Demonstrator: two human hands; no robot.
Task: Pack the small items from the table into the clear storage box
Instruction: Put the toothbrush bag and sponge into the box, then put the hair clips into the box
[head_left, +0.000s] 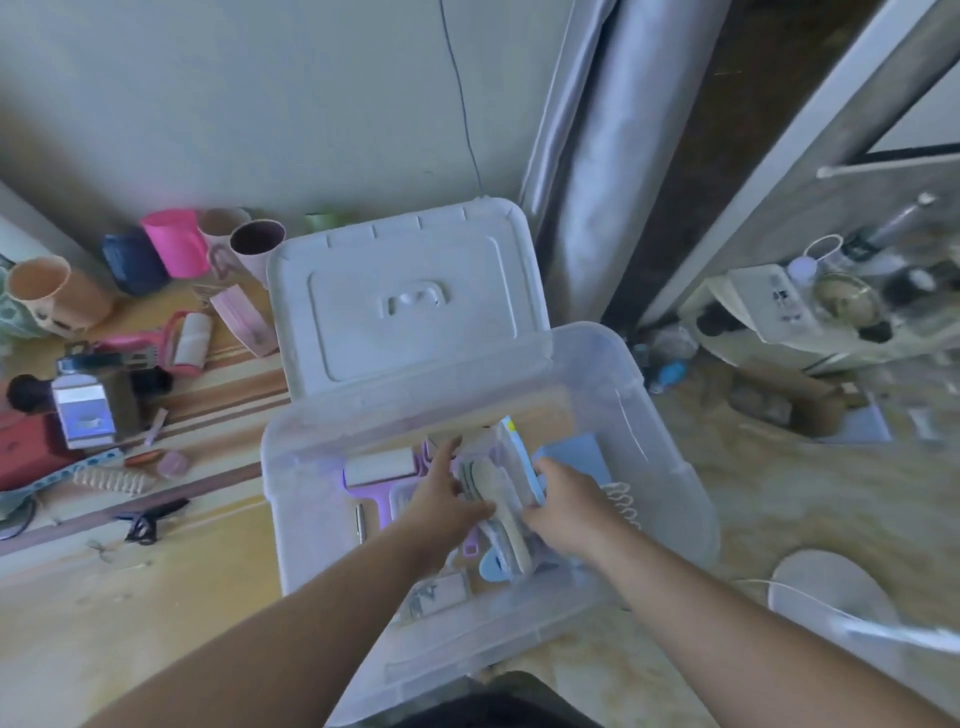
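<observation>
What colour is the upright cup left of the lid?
Bright pink cup, head view.

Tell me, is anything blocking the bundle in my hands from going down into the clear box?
Nothing visible blocks it. The lid is tipped back behind the clear box, and both the left hand and right hand already hold the bundle inside, above the lint roller and blue pad.

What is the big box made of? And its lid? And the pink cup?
Box: looks like clear plastic, since the things inside show through its walls. Lid: probably cloudy white plastic with moulded ridges. Pink cup: likely smooth plastic, bright and even in colour.
</observation>
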